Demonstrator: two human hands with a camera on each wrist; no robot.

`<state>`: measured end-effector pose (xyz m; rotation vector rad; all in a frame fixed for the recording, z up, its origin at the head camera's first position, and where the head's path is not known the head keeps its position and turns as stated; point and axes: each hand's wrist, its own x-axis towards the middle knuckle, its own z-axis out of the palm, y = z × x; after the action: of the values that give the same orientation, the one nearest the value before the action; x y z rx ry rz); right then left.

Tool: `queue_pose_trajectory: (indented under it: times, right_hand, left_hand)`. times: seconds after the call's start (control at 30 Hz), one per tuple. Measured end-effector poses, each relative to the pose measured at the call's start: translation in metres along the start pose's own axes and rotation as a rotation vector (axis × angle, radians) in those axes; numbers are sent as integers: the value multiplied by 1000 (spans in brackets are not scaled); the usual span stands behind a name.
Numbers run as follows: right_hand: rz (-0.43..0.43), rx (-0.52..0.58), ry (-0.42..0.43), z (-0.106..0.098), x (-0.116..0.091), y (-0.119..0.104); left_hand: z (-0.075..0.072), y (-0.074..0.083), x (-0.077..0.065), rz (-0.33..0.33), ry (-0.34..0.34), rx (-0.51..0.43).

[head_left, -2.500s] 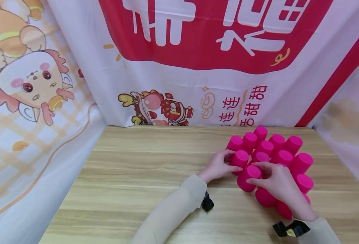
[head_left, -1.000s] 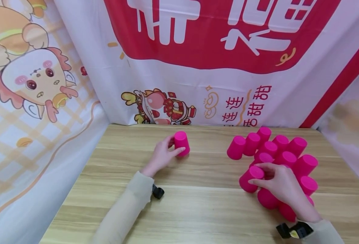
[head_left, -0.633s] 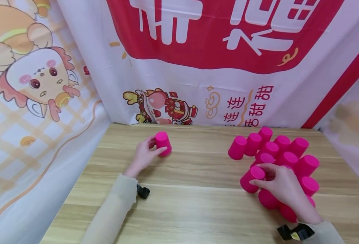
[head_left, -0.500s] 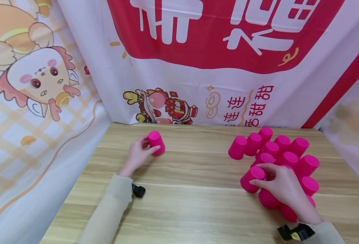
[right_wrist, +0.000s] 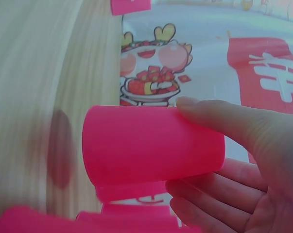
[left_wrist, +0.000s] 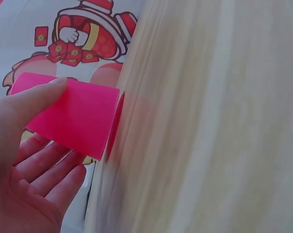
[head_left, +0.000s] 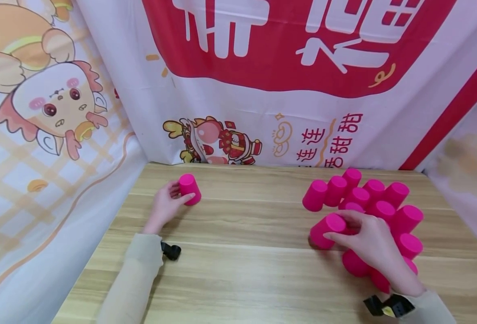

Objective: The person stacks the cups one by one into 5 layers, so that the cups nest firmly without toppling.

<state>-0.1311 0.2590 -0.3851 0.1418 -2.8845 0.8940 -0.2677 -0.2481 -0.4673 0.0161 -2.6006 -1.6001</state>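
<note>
At the back left of the table, my left hand (head_left: 166, 204) holds a pink cup (head_left: 190, 190) between thumb and fingers. That cup (left_wrist: 76, 114) is upside down, its rim at or just over the wood in the left wrist view; whether it touches I cannot tell. My right hand (head_left: 370, 236) grips another upside-down pink cup (head_left: 327, 231) at the left side of the cluster. In the right wrist view this cup (right_wrist: 146, 145) hangs a little above the table, with a shadow below its rim. The hand partly hides several cups behind it.
Several upside-down pink cups (head_left: 407, 219) stand close together on the right of the wooden table (head_left: 238, 270). A lone-edged cup (head_left: 315, 195) marks the cluster's back left. A printed cloth (head_left: 279, 85) hangs behind the table, and another (head_left: 113, 130) lines the left side.
My left hand has carried its cup from the cluster leftward across the table. My right hand stayed on its cup, then raised it and shifted it slightly left.
</note>
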Motion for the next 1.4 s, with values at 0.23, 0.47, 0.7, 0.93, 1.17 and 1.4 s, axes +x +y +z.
queue_pose_trajectory:
  times: [0.23,0.47,0.7,0.93,1.17,1.4]
  right_hand:
    - [-51,42,7,5,5,-15]
    - [-113,75,28,13,11,-27]
    - [-149,131,24,30,22,-43]
    - [-192,247,-3,53,35,-63]
    - [-209,330,-47,79,46,-80]
    - [-211,439,-108,117,68,-93]
  left_hand:
    - [-6,0,-1,-24,-3,48]
    - [-8,2,-3,-35,-12,54]
    - [-6,10,-3,-2,22,48]
    - [-3,13,-2,21,75,44]
    - [-2,14,-4,29,92,48]
    - [-4,17,-4,0,80,54]
